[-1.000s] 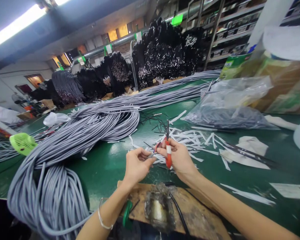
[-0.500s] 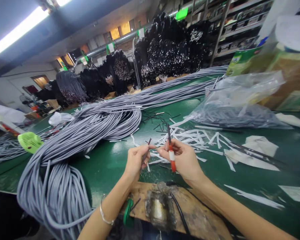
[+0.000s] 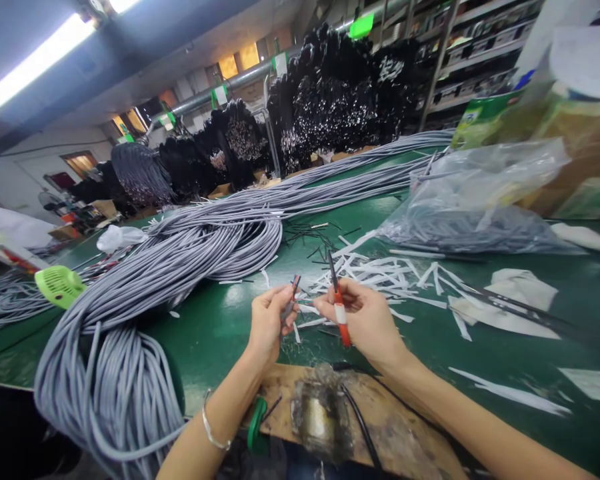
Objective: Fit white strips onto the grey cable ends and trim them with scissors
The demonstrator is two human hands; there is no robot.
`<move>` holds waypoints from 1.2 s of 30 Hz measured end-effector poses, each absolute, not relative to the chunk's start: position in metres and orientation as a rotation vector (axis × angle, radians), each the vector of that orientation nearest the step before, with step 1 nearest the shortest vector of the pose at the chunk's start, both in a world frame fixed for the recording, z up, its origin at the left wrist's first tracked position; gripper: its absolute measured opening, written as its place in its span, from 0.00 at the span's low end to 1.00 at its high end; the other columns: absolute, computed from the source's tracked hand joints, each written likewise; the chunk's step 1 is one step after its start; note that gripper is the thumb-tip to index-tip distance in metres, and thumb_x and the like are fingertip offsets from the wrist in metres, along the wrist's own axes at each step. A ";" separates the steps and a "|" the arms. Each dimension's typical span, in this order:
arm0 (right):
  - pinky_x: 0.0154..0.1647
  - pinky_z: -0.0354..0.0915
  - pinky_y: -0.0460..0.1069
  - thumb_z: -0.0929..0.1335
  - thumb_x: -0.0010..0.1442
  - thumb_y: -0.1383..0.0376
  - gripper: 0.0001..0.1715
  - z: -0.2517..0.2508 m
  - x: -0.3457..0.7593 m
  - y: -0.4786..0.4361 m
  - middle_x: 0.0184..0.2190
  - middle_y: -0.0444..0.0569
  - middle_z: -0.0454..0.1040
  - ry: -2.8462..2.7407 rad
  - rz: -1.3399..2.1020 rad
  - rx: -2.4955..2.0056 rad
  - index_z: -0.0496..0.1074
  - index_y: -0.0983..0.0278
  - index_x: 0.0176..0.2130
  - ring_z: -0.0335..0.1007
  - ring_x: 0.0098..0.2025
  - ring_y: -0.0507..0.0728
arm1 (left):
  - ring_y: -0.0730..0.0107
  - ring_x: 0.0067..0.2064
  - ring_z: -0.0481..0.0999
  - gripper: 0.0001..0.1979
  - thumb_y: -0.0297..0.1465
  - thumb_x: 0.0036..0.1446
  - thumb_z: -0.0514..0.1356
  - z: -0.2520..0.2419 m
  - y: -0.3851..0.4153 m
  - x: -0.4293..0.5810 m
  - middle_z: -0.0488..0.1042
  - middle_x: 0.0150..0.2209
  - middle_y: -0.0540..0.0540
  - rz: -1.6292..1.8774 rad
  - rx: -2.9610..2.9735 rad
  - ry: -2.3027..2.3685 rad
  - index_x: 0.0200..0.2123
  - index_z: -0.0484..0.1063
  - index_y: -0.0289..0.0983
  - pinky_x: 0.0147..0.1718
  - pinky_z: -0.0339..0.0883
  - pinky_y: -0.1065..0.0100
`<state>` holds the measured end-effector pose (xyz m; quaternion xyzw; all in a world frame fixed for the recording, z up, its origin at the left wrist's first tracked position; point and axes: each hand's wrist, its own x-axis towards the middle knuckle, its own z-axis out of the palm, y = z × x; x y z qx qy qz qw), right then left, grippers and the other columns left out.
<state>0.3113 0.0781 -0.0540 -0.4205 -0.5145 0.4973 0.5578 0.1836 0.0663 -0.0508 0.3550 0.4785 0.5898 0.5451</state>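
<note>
My left hand [image 3: 271,320] pinches the end of a grey cable, and thin coloured wires [image 3: 295,287] stick up from its fingertips. To the right, my right hand [image 3: 363,313] is closed round a red-handled tool [image 3: 341,317] with a white band and a dark tip pointing up. A small gap separates the two hands. Behind them, white strips [image 3: 380,277] lie scattered on the green table [image 3: 210,347]. Below the hands is a wooden board [image 3: 390,413] carrying a worn metal block [image 3: 320,413].
Bundled grey cables [image 3: 170,260] cover the left and run across the back. A clear plastic bag [image 3: 480,200] stands at the right, near dark scissors [image 3: 520,307] and a white cloth [image 3: 525,293]. A light-green slotted object [image 3: 60,285] sits at left.
The fingertips have moved apart slightly. The wires at my left hand now stand upright and show blue and red. My right hand still holds the tool, its tip shifted a little left.
</note>
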 end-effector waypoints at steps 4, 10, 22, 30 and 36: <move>0.23 0.62 0.46 0.73 0.33 0.55 0.20 -0.053 0.311 0.078 0.16 0.41 0.65 -1.249 1.158 -0.994 0.62 0.63 0.18 0.60 0.19 0.49 | 0.88 0.13 0.54 0.20 0.40 0.37 0.65 -0.051 0.065 0.185 0.64 0.16 0.55 1.406 0.884 1.147 0.32 0.73 0.30 0.10 0.43 0.81; 0.23 0.62 0.46 0.73 0.33 0.54 0.21 -0.055 0.313 0.080 0.17 0.41 0.65 -1.254 1.138 -0.995 0.61 0.63 0.18 0.61 0.20 0.50 | 0.82 0.13 0.62 0.18 0.42 0.39 0.64 -0.052 0.065 0.183 0.69 0.18 0.51 1.471 0.928 1.187 0.25 0.66 0.33 0.09 0.49 0.80; 0.19 0.53 0.44 0.67 0.47 0.51 0.22 -0.054 0.329 0.079 0.14 0.40 0.60 -1.713 0.582 -1.121 0.57 0.62 0.16 0.53 0.18 0.48 | 0.79 0.22 0.66 0.05 0.31 0.48 0.60 -0.046 0.055 0.165 0.67 0.23 0.52 1.521 1.563 1.318 0.28 0.67 0.36 0.19 0.59 0.78; 0.21 0.54 0.45 0.65 0.53 0.54 0.18 -0.070 0.320 0.078 0.17 0.43 0.63 -1.942 0.265 -1.045 0.60 0.63 0.20 0.57 0.19 0.50 | 0.73 0.28 0.71 0.10 0.20 0.47 0.52 -0.049 0.051 0.167 0.71 0.23 0.50 1.627 2.086 1.375 0.22 0.69 0.37 0.28 0.63 0.73; 0.24 0.57 0.45 0.62 0.56 0.56 0.16 -0.074 0.323 0.075 0.20 0.45 0.66 -2.025 0.158 -1.065 0.62 0.63 0.23 0.62 0.22 0.52 | 0.74 0.27 0.71 0.12 0.16 0.44 0.51 -0.054 0.049 0.171 0.71 0.24 0.49 1.678 2.267 1.394 0.19 0.67 0.37 0.28 0.63 0.74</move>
